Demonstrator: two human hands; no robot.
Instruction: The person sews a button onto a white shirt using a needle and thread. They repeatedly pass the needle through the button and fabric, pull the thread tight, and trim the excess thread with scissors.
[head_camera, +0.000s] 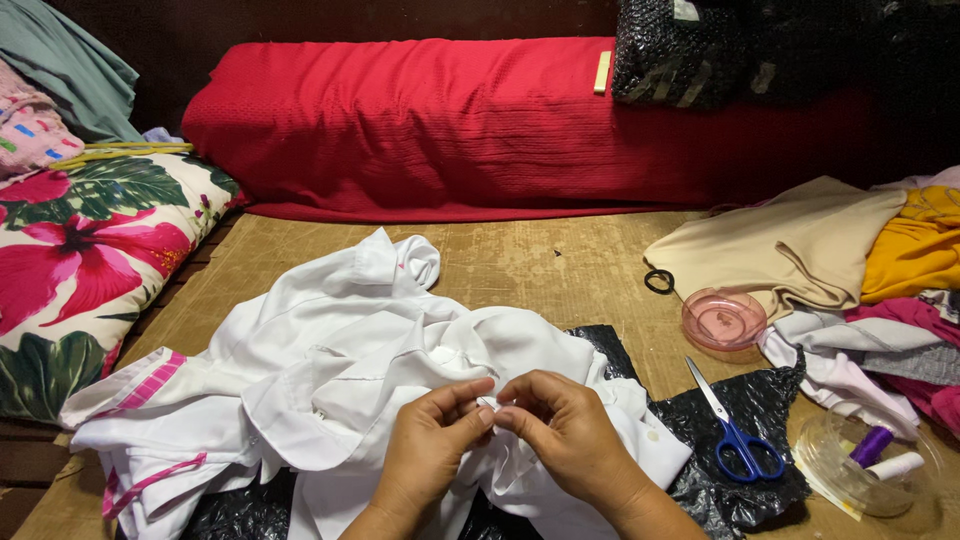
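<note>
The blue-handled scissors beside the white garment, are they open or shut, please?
Shut: the blue-handled scissors lie flat on the black plastic sheet, blades together in one point.

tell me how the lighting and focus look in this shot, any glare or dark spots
Head view: the white garment and both hands, left and right, are evenly lit and sharp; the back wall falls into deep shadow; mild glare on the pink dish.

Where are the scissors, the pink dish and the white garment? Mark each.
scissors (735, 425), head view, on the pivot where blades meet blue handles.
pink dish (724, 320), head view, on its floor.
white garment (330, 330), head view, on the bunched cloth.
</note>
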